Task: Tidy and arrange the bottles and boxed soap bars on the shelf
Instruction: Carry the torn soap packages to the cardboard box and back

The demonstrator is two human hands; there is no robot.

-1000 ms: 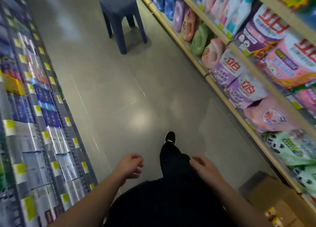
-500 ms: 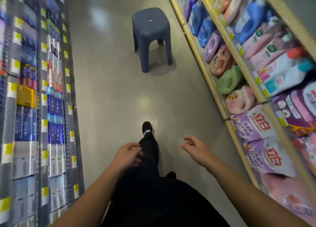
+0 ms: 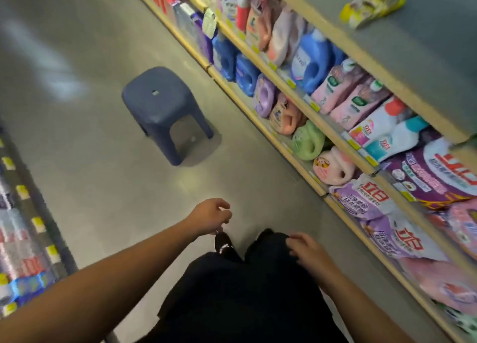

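I am in a shop aisle, walking. On my right runs a wooden shelf (image 3: 281,146) stocked with detergent bottles: blue jugs (image 3: 313,63), a green jug (image 3: 307,140), pink bottles (image 3: 343,89) and purple refill bags (image 3: 374,203). My left hand (image 3: 210,215) hangs in front of me with loosely curled fingers, holding nothing. My right hand (image 3: 307,248) hovers over my dark trouser leg, fingers loosely bent, also holding nothing. Neither hand touches the shelf. No boxed soap bars can be made out.
A dark blue plastic stool (image 3: 165,107) stands on the grey floor ahead, close to the right shelf. A rack of small packaged goods (image 3: 23,252) lines the left side. A yellow packet (image 3: 374,5) lies on the top shelf board. My shoe (image 3: 223,242) shows below.
I have walked forward; the stool is nearer and lower in view. The view has tilted toward the right shelf. My right hand dropped back over my leg; both stay without a hold.
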